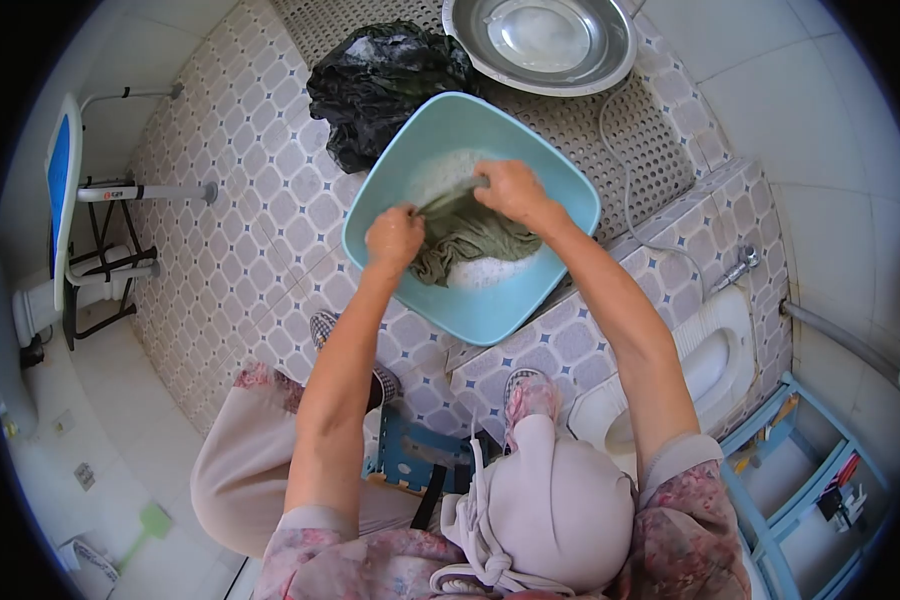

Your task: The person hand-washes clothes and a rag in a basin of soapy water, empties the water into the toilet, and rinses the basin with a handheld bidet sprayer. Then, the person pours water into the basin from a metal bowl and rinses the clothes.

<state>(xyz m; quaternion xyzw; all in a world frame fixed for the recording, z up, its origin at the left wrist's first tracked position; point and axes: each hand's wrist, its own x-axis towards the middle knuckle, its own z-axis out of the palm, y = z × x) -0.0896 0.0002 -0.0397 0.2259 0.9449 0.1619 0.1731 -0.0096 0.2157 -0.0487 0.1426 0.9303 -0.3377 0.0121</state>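
Observation:
A light-blue plastic basin [380, 190] stands on the floor in front of me, with white suds [482, 272] in it. An olive-green wet garment [480, 232] lies bunched in the basin. My left hand [396, 236] is closed on the garment's left part, near the basin's left wall. Farther to the right, my right hand [510, 190] pinches its upper edge, and the cloth stretches between the two hands. The fingertips are partly hidden by the hands themselves.
Dark wet clothing [380, 85] lies heaped behind the basin. A metal bowl [610, 50] rests on the perforated mat [630, 130]. To my right are a squat toilet [720, 345] and a blue shelf rack [770, 490]; a blue-seated folding chair [62, 190] stands left.

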